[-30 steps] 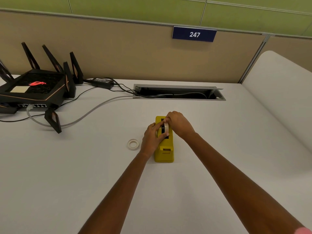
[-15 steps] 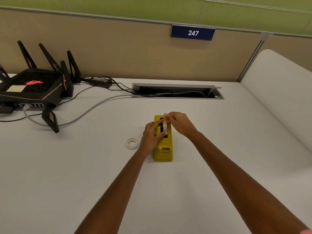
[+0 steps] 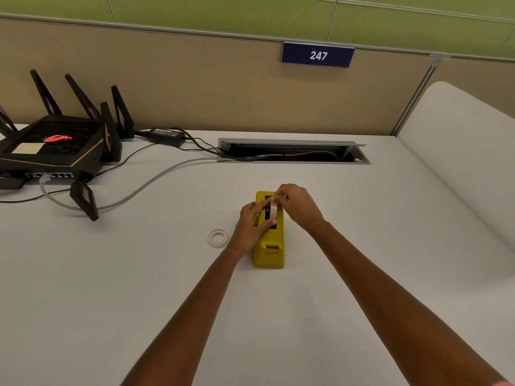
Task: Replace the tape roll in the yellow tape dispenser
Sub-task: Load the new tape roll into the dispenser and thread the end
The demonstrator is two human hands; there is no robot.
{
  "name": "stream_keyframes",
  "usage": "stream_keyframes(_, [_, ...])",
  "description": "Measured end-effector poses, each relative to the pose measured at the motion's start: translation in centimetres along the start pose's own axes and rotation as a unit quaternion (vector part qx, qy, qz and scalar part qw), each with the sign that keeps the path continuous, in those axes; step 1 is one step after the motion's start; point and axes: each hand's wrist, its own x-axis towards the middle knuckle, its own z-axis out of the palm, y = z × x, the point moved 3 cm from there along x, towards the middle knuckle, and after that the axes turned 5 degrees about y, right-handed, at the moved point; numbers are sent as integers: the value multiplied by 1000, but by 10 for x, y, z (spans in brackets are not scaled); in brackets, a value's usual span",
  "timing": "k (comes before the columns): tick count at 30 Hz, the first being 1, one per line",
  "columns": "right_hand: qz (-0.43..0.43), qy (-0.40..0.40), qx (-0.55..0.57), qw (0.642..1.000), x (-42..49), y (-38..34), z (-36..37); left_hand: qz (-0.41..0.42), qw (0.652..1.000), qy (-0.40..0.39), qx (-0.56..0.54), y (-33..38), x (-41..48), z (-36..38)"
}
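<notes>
The yellow tape dispenser (image 3: 269, 250) stands lengthwise on the white desk (image 3: 139, 274), cutter end toward me. A white tape roll (image 3: 273, 210) on a black hub stands on edge in the dispenser's slot. My left hand (image 3: 250, 227) grips the dispenser's left side, thumb against the roll. My right hand (image 3: 299, 206) pinches the roll's top from the right. A second, flat tape roll (image 3: 218, 238) lies on the desk just left of my left hand.
A black router (image 3: 53, 151) with antennas sits at the far left, with a grey cable (image 3: 156, 181) and a power brick (image 3: 167, 134) running to an open cable tray (image 3: 292, 151) behind the dispenser. A partition wall (image 3: 223, 87) closes the back.
My hands and the roll stay at the dispenser's slot; the right fingers have shifted slightly on the roll's top. The camera view has moved a little.
</notes>
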Motion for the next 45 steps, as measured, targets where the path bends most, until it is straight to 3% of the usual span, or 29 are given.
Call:
stream_keyframes(7, [-3,7,-21,1000,-7,-2,0,13,999,-26,-39,-3,-6,-4])
stream_keyframes(24, [7,12,9,1000,-23,-10,-5,17,997,24,-69,-13,-32,6])
stream_keyframes(34, [5,28,-25,999,-37,-12,-1,77,996,-15,-44,-26,-53,9])
stream_keyframes(45, [-42,67,-95,992,-58,-13,6,101,994,5,42,-30,-57,9])
